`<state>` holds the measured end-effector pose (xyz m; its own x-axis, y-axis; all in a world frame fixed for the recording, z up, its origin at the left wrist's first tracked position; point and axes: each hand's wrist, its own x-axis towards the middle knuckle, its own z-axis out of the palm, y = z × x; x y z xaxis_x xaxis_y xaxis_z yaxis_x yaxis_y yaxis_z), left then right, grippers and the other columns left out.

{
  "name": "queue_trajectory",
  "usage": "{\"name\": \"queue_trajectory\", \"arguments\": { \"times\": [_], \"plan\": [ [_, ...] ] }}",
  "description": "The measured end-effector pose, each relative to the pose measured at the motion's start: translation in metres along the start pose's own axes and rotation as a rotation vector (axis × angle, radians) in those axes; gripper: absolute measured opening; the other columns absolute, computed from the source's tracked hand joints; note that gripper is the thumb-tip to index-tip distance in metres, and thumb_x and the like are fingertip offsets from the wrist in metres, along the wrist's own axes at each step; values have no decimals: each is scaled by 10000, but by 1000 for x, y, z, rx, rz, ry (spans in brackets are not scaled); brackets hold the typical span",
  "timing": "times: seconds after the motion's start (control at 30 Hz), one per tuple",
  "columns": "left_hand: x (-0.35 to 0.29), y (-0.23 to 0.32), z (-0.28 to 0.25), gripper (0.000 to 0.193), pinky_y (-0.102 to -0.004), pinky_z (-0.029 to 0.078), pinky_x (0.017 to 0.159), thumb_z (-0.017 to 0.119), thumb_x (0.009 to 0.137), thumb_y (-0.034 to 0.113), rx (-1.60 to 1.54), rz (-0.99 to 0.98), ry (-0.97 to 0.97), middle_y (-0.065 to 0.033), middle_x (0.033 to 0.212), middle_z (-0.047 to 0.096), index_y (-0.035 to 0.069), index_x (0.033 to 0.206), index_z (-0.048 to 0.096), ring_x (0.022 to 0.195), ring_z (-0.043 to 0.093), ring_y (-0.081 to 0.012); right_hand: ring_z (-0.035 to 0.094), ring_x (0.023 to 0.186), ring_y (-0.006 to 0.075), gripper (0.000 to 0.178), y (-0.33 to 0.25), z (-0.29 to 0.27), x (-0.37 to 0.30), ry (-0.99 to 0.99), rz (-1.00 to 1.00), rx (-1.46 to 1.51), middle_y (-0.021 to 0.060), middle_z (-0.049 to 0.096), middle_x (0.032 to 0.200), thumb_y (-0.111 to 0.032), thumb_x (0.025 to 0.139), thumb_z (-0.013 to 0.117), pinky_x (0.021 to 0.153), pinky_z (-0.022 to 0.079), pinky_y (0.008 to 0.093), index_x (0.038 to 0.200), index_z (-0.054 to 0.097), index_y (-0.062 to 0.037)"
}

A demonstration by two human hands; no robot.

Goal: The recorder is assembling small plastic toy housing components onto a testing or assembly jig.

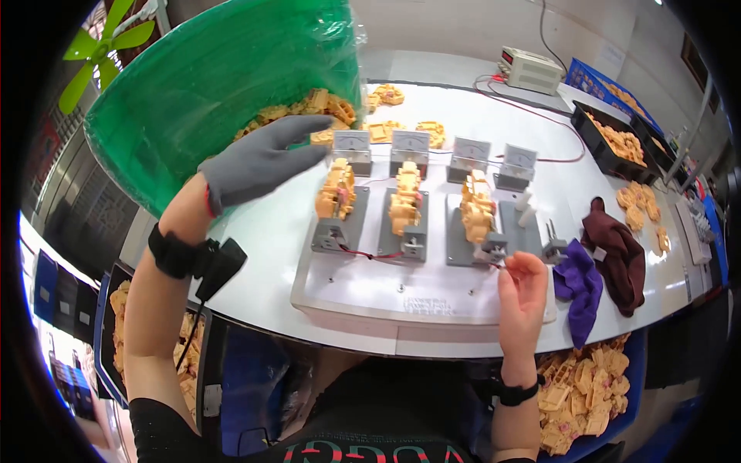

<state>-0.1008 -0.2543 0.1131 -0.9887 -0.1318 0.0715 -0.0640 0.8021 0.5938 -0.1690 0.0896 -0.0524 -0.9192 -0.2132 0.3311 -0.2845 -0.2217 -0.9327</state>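
My left hand [258,160], in a grey glove, is open with its fingers stretched out. It hovers between the green lined bin [174,100] and the leftmost meter [351,145], with nothing visible in it. My bare right hand [523,297] has loosely bent fingers, thumb and fingertips apart, close to the small grey block [491,247] at the front of the third fixture; contact cannot be told. Three yellow-orange plastic parts sit upright on the grey fixtures: the left part [336,190], the middle part [406,199] and the right part [478,205]. A fourth fixture [512,222] carries white posts but no such part.
The fixtures stand on a white base [363,289], each behind it having a meter. Loose parts [431,133] lie behind. A purple cloth [578,289], a brown cloth [614,255], a black crate [606,139] and a power supply [531,71] are rightward. Part-filled bins flank me below.
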Motion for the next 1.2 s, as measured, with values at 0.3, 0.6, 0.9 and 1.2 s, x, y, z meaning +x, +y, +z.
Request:
{"name": "queue_trajectory", "arguments": {
  "times": [0.3,0.6,0.9,1.2],
  "plan": [
    [73,-167,-2,750,-413,389,1103,710,800,309,515,-287,-15,-223,1435,479,115,1466,424,1317,471,-374,523,995,119,293,3,-6,-3,38,64,-146,56,539,1081,51,937,530,916,416,246,1220,485,-10],
    [163,-186,60,693,-419,435,1060,729,775,198,602,-268,-48,-160,1449,423,233,1416,467,1317,456,-351,515,909,88,256,8,-5,-8,128,49,-229,9,550,1031,-26,960,525,819,429,232,1212,504,-63],
    [85,-192,38,471,-476,514,894,631,862,204,461,-369,226,-230,1262,545,70,1285,470,1065,638,-372,522,951,108,269,2,-3,-1,71,52,-102,42,543,1045,15,944,555,858,430,236,1202,492,-26],
    [-17,-62,3,391,-289,564,723,580,953,285,-1313,-327,142,-61,1054,628,129,1302,498,877,650,-173,505,964,99,227,0,-31,-2,210,-124,-106,31,544,1077,-18,978,526,881,416,234,1205,506,-26]
  ]
}}
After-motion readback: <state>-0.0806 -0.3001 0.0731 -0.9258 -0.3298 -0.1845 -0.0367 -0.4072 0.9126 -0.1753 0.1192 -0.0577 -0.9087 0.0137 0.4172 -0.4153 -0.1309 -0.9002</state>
